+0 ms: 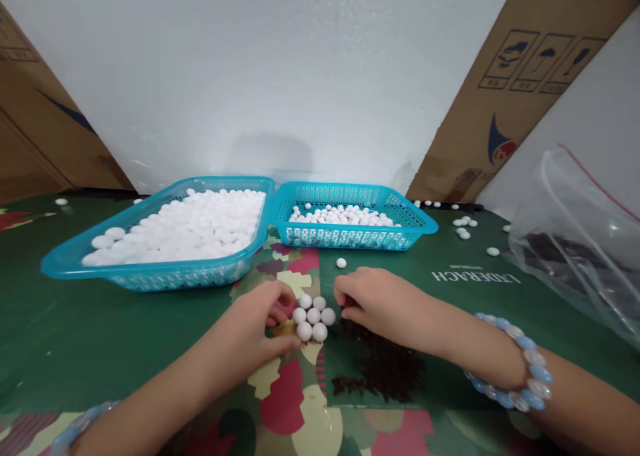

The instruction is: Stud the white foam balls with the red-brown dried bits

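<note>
Seven-odd small white balls, several in all, form a tight flower-like cluster (313, 316) on the patterned table cover. My left hand (265, 323) is at the cluster's left side, thumb and fingers apart, with its thumb tip by the lower left ball. To the right of the cluster, my right hand (373, 303) has its fingers curled together over the upper edge of a pile of small dark brown pieces (387, 366); anything between its fingertips is hidden. A single white ball (341, 263) lies just above my right hand.
Two blue baskets stand behind the hands, the left one (175, 269) heaped with white balls, the right one (350, 236) holding fewer. A clear plastic bag (575, 243) with dark contents sits at right. Loose balls (464, 233) lie near it. Cardboard (480, 109) leans behind.
</note>
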`<state>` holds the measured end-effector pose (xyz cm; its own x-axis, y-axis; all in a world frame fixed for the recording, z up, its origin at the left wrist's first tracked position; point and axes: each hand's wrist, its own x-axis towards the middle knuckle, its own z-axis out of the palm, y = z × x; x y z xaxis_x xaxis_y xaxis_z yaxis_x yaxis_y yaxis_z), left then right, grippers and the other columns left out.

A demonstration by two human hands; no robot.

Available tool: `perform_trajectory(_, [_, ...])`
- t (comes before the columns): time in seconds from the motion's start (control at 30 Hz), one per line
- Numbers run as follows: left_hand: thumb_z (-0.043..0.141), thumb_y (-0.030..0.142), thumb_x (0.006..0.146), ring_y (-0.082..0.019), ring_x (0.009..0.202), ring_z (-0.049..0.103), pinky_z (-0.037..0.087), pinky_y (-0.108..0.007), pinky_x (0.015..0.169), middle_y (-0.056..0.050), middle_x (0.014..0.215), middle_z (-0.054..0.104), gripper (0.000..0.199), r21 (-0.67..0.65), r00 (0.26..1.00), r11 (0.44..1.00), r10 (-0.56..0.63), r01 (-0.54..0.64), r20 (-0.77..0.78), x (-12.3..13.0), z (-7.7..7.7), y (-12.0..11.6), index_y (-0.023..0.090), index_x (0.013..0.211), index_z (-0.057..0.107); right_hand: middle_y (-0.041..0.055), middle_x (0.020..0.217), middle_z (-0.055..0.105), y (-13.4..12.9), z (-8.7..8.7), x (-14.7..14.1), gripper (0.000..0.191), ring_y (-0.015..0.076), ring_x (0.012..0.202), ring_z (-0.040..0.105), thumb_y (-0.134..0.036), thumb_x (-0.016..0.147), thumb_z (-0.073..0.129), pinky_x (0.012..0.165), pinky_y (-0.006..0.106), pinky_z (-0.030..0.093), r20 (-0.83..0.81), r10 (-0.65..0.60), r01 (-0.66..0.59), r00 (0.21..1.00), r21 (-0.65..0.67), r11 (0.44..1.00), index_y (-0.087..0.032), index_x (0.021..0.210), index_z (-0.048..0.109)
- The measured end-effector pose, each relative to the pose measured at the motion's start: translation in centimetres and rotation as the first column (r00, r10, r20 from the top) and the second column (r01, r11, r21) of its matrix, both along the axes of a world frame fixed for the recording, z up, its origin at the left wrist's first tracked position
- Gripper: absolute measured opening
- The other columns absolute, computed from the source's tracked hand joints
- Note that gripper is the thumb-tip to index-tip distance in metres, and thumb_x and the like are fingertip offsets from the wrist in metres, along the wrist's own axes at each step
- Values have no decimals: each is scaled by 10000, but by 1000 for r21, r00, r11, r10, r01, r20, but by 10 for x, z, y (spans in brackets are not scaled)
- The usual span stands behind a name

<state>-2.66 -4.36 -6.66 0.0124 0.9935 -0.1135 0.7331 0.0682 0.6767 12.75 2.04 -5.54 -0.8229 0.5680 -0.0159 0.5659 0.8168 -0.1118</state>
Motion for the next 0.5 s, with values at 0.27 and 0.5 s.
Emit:
perform_trajectory(0.27, [330,258,663,-165,703,507,396,-253,615,-22,738,552,166,186,991,978,108,-92,-74,-12,-2,7,184,718,468,31,652,568,8,-3,-3,115,139,581,491,-151,635,483,418,197,226,24,-48,50,999,-60,997,-152,745,514])
perform_trajectory(0.5, [295,247,689,-162,688,515,392,-246,617,-22,720,559,188,224,989,971,108,-83,-101,-14,-5,8,188,698,473,28,668,574,16,-3,0,106,130,597,501,-118,638,464,450,197,287,-41,-90,88,995,-48,995,-151,713,532])
